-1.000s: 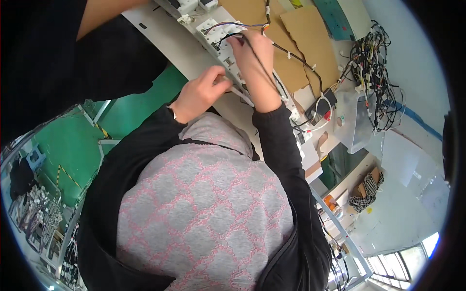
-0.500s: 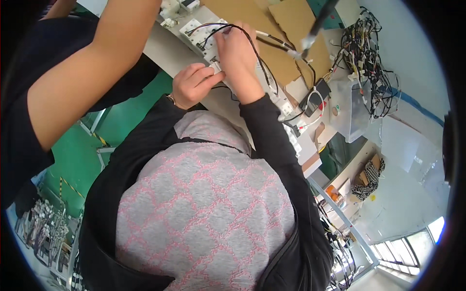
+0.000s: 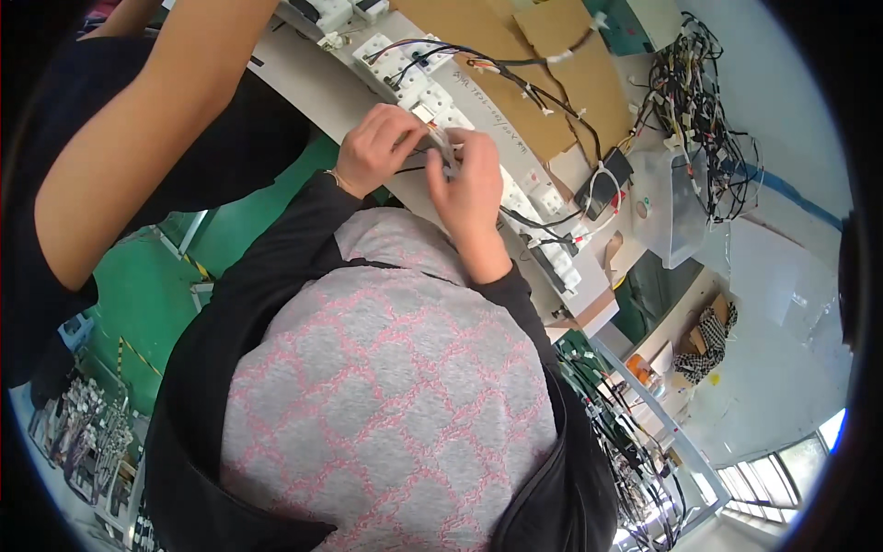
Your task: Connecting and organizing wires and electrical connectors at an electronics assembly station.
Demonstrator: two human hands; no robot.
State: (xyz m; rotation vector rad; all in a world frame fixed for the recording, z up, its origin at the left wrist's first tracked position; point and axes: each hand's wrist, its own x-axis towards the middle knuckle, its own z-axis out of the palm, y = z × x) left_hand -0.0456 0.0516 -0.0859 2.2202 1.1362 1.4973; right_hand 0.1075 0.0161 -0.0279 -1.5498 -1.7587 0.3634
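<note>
Over the bench edge (image 3: 322,87), left hand (image 3: 372,147) and right hand (image 3: 469,179), fingers pinched on a small connector (image 3: 440,147)

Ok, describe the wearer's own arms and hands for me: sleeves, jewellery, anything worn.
Both forearms are in long black sleeves, worn with a grey top patterned in pink. The left hand is bare, with a thin bracelet at the wrist. The right hand is bare too; no gloves on either.

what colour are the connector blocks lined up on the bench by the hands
White: the connector blocks run in a row along the bench edge, clearest in the head view.
</note>
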